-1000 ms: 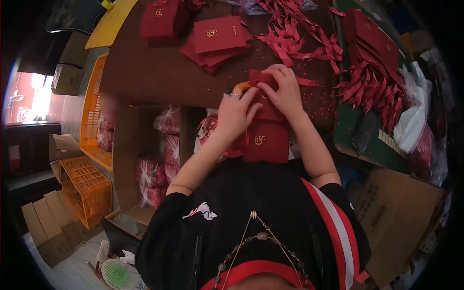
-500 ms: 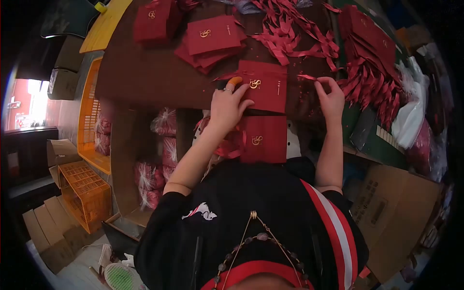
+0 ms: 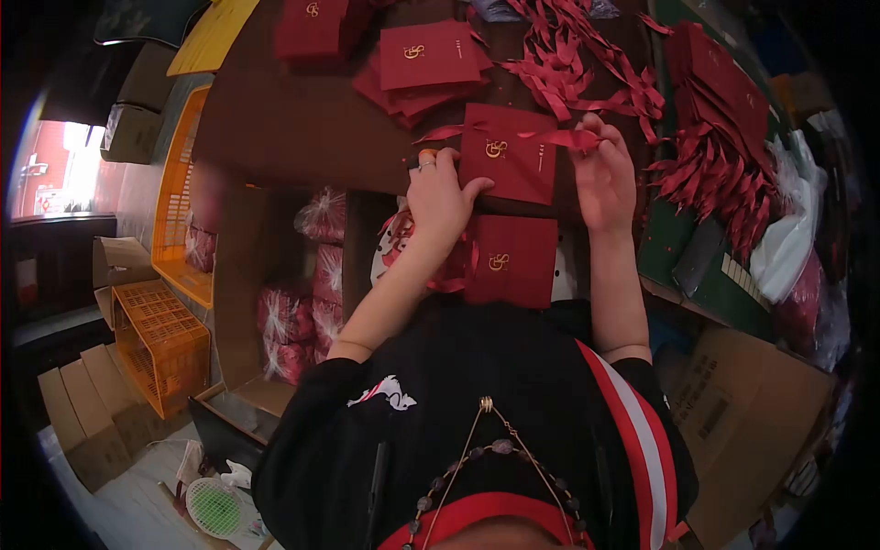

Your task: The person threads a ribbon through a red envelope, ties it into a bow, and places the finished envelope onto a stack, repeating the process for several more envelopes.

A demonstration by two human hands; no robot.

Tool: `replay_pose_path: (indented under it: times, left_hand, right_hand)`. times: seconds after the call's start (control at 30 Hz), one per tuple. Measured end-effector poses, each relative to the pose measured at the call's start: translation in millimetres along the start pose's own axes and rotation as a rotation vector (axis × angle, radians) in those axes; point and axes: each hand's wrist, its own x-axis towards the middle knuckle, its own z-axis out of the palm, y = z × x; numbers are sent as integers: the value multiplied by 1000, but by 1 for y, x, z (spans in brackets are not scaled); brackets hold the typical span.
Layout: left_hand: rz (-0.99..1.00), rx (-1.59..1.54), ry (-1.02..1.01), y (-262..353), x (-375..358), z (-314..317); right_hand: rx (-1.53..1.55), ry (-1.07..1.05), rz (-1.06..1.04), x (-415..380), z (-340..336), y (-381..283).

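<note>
A flat red pouch [image 3: 513, 170] with gold print lies on the brown table in front of me. My left hand [image 3: 440, 194] rests at its left edge, fingers curled and thumb on the pouch; an orange cover shows on one finger. My right hand [image 3: 605, 174] is closed on the end of a red ribbon [image 3: 570, 139], which stretches over the pouch's upper part. Another ribbon end sticks out at the pouch's upper left. Nearer my body lies a second red pouch [image 3: 513, 261] with ribbons at its left side.
Stacked red pouches [image 3: 429, 57] lie at the back, beside a heap of loose ribbons [image 3: 550, 69]. More ribboned pouches [image 3: 720, 87] are at right. An open carton [image 3: 240, 302] with bagged red items [image 3: 286, 321] and orange crates [image 3: 163, 344] stand at left.
My right hand has lifted and moved slightly left, drawing the ribbon across the pouch. My left hand has shifted down from the pouch's upper left. The whole view has shifted slightly.
</note>
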Motion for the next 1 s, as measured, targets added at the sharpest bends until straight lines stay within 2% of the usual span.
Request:
replay_pose_path:
  times: [0.03, 0.07, 0.13, 0.17, 0.23, 0.27, 0.33, 0.37, 0.5, 0.57, 0.63, 1.0]
  left_hand:
    - [-1, 13, 12, 1, 0, 1]
    - [-4, 13, 13, 2, 1, 1]
    - [-50, -16, -20, 3, 2, 1]
    - [-53, -15, -20, 3, 2, 3]
    - [-23, -71, 18, 0, 3, 6]
    - [-23, -70, 18, -1, 3, 6]
    - [-26, -43, -37, -2, 4, 5]
    - [-27, -42, -37, -4, 5, 4]
    - [5, -78, -58, -10, 4, 2]
    - [21, -114, -57, -15, 1, 5]
    - [103, -234, 33, -19, -2, 6]
    - [108, -302, 5, -16, -7, 3]
  right_hand:
    - [-125, 28, -45, -1, 8, 1]
    - [-125, 26, -42, -1, 8, 5]
    - [-413, -170, -88, -3, 9, 11]
    - [-537, -152, -31, -6, 13, 14]
    - [-950, -245, -110, -8, 26, 24]
    - [-1018, -214, -67, -10, 26, 35]
    - [-1347, -312, -236, -12, 22, 50]
    - [-1334, -245, -137, -15, 19, 60]
    - [-1392, -253, -123, -15, 5, 79]
    - [-1455, -269, -163, -13, 4, 81]
    - [-1467, -292, -190, -11, 2, 83]
    - [-1562, -393, -243, -8, 9, 86]
